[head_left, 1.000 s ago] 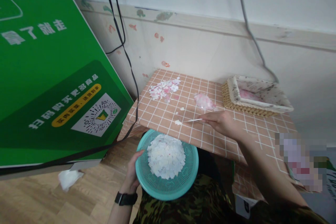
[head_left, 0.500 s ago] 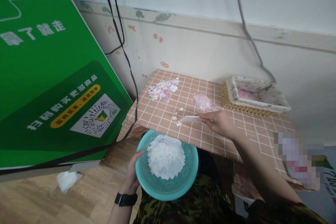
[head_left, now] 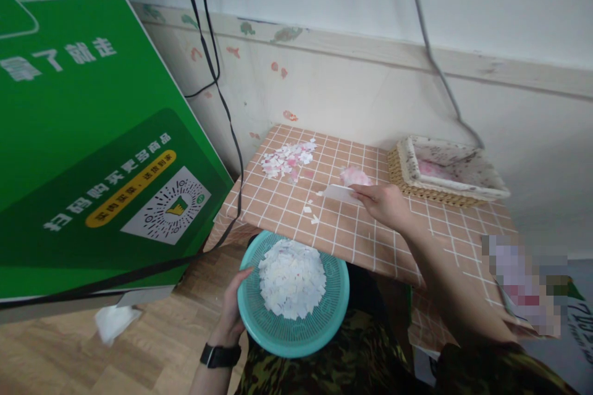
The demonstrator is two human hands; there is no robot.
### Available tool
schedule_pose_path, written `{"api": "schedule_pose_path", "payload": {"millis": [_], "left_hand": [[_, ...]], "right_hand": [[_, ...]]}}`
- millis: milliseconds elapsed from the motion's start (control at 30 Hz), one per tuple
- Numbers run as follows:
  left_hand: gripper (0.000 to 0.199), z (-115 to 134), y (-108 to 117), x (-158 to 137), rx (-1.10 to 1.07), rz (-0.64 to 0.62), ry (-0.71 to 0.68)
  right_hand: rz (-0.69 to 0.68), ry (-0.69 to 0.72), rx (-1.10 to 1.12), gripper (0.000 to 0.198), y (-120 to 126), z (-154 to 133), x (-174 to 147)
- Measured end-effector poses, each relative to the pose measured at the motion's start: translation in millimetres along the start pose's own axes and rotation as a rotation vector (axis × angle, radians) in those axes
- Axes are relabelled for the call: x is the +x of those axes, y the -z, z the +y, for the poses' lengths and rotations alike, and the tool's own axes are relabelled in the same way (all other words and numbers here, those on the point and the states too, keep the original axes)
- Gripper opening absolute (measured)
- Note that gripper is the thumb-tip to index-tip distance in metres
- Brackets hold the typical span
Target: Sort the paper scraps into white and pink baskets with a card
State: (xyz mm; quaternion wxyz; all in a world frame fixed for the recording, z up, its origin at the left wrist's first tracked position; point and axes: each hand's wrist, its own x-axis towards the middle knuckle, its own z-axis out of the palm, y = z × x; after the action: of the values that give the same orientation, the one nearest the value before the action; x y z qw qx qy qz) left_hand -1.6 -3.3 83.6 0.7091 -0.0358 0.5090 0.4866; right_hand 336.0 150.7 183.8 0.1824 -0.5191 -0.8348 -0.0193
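Note:
My left hand (head_left: 234,301) grips the left rim of a round teal plastic basket (head_left: 340,315), thumb over the edge and fingers hidden beneath. White paper scraps (head_left: 293,278) are heaped in it, and it rests on my lap below the table edge. Over the table my right hand (head_left: 382,203) pinches a flat white card (head_left: 340,194), its free end pointing left. A few loose paper pieces (head_left: 307,208) lie just below the card's tip. Behind the card sits a small clear bag with pink and white contents (head_left: 354,176), partly covered by it.
A pile of white and pink scraps (head_left: 287,159) lies at the back left of the checked tablecloth (head_left: 370,237). At the back right stands a cloth-lined wicker basket (head_left: 403,176). A green panel (head_left: 92,136) and hanging black cord (head_left: 231,136) flank the table's left.
My right hand has moved the card slightly up and away from me, so it now overlaps the clear bag. My left hand still holds the teal basket.

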Motion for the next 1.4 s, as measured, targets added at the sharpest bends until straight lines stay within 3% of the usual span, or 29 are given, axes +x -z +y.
{"api": "schedule_pose_path", "payload": {"millis": [100,300,667,800,967,1133,1400], "left_hand": [[0.012,-1,3,2,0.006,-0.008,-0.005],[0.013,-2,6,5,-0.011,-0.019,0.001],[0.01,-2,4,1,0.004,-0.001,-0.026],[0.01,-2,3,3,-0.001,-0.003,-0.013],[0.011,-2,3,3,-0.007,0.013,-0.007],[0.011,-3,5,3,-0.004,-0.019,-0.008],[0.012,-4,8,6,-0.016,-0.031,-0.021]], "right_hand": [[0.033,-0.02,0.02,0.029,1,-3,0],[-0.04,0.059,0.162,0.027,-9,-12,5],[0.111,-0.167,0.081,0.03,-10,-2,22],[0.03,-0.092,-0.031,0.028,-8,-3,15],[-0.024,0.018,0.039,0.028,1,-6,2],[0.011,-0.079,0.073,0.029,1,-8,-6],[0.042,-0.06,0.051,0.028,-8,-21,-7]]}}
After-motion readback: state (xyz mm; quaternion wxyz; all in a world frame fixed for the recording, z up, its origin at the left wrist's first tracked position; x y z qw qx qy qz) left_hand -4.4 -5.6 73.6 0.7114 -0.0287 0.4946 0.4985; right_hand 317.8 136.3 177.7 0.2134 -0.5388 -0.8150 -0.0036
